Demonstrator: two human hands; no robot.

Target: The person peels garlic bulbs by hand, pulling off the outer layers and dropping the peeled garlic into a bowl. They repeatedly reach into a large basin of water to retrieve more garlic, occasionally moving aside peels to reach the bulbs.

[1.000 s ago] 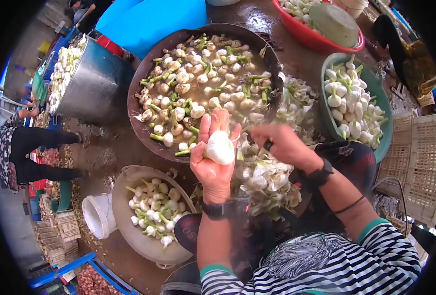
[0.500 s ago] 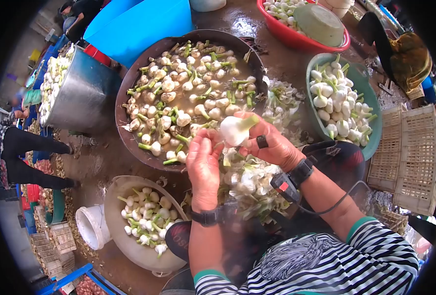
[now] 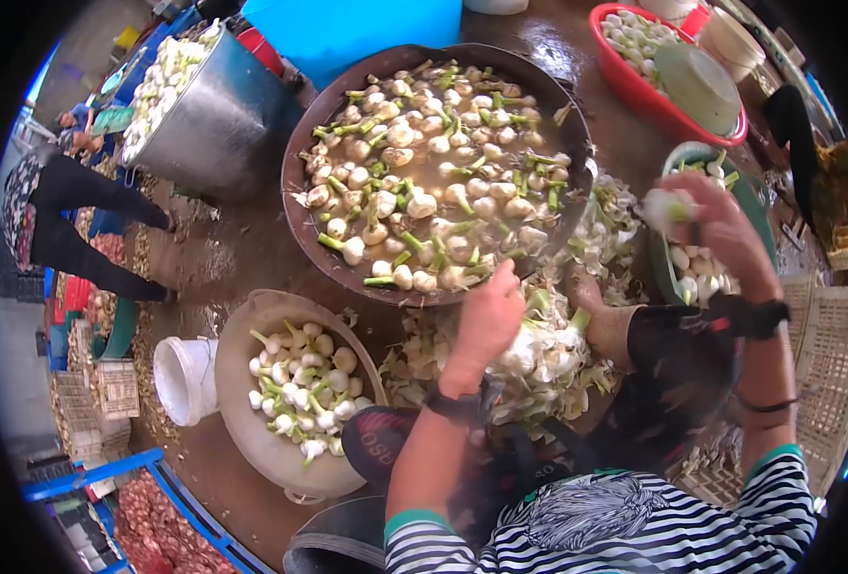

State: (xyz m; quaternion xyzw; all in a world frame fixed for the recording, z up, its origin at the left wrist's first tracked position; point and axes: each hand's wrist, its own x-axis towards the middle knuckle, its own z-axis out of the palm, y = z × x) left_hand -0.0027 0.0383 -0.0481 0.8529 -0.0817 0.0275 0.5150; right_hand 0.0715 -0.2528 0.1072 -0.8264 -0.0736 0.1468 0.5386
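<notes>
My right hand [image 3: 725, 230], smeared by motion, holds a peeled white garlic bulb [image 3: 668, 211] over the near side of the green basin [image 3: 758, 212], which has more peeled garlic bulbs [image 3: 700, 273] in it. At the near rim of a wide brown basin [image 3: 295, 182], my left hand [image 3: 491, 314] has its fingers curled together; what they hold, if anything, is hidden. Unpeeled garlic bulbs with green stems [image 3: 422, 204] float in muddy water in that basin. Below my left hand lies a heap of garlic skins [image 3: 544, 354].
At the left stand a pale basin [image 3: 237, 421] of peeled garlic, a white bucket [image 3: 187, 381] and a metal tub [image 3: 215, 115] of garlic. A red basin [image 3: 625, 86] and blue tub [image 3: 347, 33] lie beyond. Plastic crates [image 3: 831, 373] stand right. Another person [image 3: 79, 206] stands far left.
My hands have parted. The right one has carried the garlic bulb to the right, over the green basin; the left has moved to the brown basin's near rim. The view has shifted too.
</notes>
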